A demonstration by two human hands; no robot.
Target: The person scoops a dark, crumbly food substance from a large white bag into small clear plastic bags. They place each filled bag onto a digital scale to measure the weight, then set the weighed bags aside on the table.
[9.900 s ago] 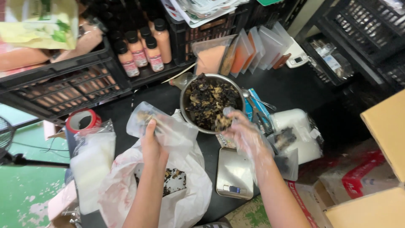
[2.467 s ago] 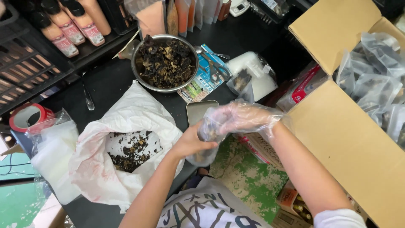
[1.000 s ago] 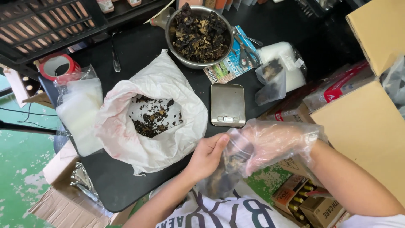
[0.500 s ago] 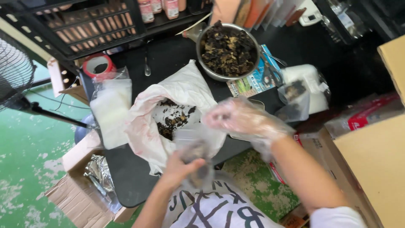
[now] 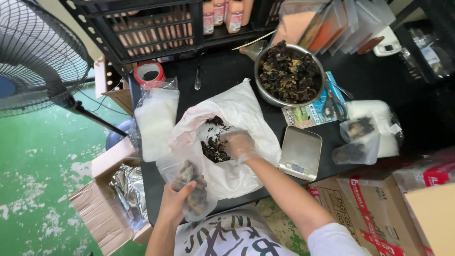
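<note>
Small clear plastic pouch of dried dark fungus: light, limp, brittle contents; your left hand clasps its base, gloved right hand curls loosely in the white bag.

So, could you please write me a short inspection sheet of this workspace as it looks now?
Surface: black table, crowded.
Job's things: small clear bag with dark dried pieces; large white bag, open, holding more of them.
Clutter: metal bowl of dried pieces, small scale, scissors, tape roll, filled pouches, stack of clear bags.
Grippers: left hand holds the small bag; gloved right hand reaches inside the white bag.
Cables: nothing seen.
Surroundings: fan, green floor, cardboard boxes, black crates.
</note>
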